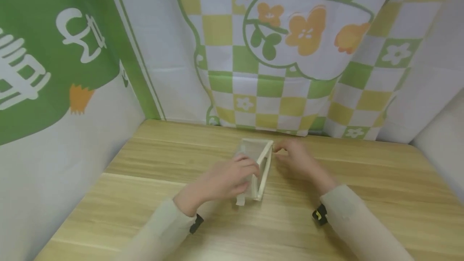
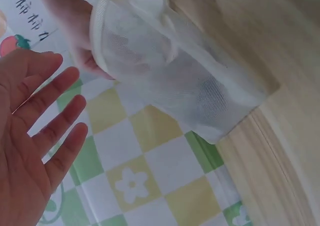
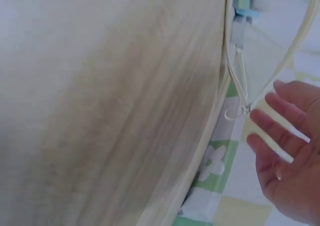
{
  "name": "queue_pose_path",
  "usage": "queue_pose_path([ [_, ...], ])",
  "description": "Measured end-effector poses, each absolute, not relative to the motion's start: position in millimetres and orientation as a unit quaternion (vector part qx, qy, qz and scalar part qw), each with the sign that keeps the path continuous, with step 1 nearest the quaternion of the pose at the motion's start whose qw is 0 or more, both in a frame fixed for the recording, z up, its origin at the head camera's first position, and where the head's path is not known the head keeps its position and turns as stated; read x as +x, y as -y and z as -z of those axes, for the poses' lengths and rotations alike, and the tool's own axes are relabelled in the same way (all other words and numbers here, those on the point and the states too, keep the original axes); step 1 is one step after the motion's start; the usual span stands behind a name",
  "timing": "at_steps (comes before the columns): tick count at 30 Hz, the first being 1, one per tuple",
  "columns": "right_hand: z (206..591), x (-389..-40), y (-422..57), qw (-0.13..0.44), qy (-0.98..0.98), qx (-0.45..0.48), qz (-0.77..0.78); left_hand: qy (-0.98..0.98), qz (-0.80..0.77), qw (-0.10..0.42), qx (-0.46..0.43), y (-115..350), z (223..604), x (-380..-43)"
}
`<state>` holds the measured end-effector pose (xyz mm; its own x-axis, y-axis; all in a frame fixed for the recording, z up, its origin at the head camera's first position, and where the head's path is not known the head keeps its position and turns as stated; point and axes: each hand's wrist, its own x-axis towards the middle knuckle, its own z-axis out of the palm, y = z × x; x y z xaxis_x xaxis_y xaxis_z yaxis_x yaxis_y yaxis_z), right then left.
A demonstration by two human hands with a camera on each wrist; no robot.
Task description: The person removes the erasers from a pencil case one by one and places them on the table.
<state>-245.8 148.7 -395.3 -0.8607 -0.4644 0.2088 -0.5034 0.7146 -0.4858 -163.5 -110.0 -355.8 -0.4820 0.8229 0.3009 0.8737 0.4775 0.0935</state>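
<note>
A translucent white mesh pouch [image 1: 253, 147] with cream trim lies on the wooden table, its mouth gaping toward the right. My left hand [image 1: 232, 176] is at the pouch's near left side; in the left wrist view its fingers are spread, with nothing between them. By the pouch's far right corner is my right hand [image 1: 295, 158]. In the right wrist view its fingers are loosely bent and apart, fingertips close to the corner where a small pale loop [image 3: 233, 114] sticks out. Whether they touch it, I cannot tell. Something light blue [image 3: 243, 1] shows within the mouth.
The wooden table [image 1: 152, 148] reaches back to a hanging cloth [image 1: 268, 88] with green and yellow checks and orange flowers. A green and white cloth [image 1: 40, 63] covers the left side. Dark wrist devices show at both sleeves.
</note>
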Motion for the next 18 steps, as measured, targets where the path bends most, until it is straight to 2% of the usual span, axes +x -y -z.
queue_pose_path([
  [5,398.7,-238.1,-140.9,0.009,0.907,0.334,-0.256,0.841,0.105,0.119,-0.518,97.9,355.4,-184.0],
  [12,408.8,-234.9,-137.2,-0.021,0.905,0.365,-0.218,0.860,0.111,0.069,-0.493,85.8,361.5,-198.9],
  [18,411.6,-236.4,-136.3,-0.029,0.901,0.390,-0.185,0.891,0.077,0.053,-0.444,76.5,366.8,-204.4],
])
